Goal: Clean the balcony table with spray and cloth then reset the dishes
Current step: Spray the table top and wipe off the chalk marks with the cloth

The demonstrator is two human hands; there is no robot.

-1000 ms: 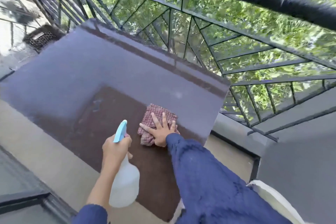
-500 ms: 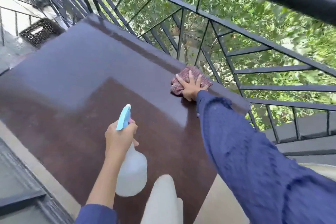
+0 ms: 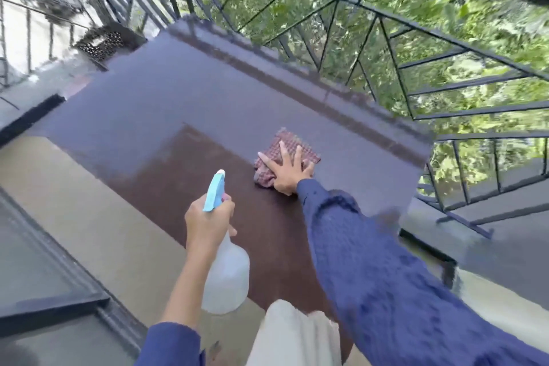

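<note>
Basket (image 3: pixel 102 43), dark and perforated, sits far up-left of the spray bottle (image 3: pixel 227 279), beyond the surface (image 3: pixel 178 104). The left grip (image 3: pixel 208 217) is clenched around the bottle's neck, nozzle up, above the near edge, much as half a second ago. Just right of the bottle and farther out, the right grip (image 3: pixel 286 174) presses flat, fingers spread, on the crumpled checked cloth (image 3: pixel 286 136). Half a second ago that cloth lay at the far edge, well away from the bottle, beside the railing (image 3: pixel 386 47); now it is drawn back near the bottle. That reads as one wiping stroke returned, so cleaning is under way. No dishes are visible, so the reset looks not yet begun.
</note>
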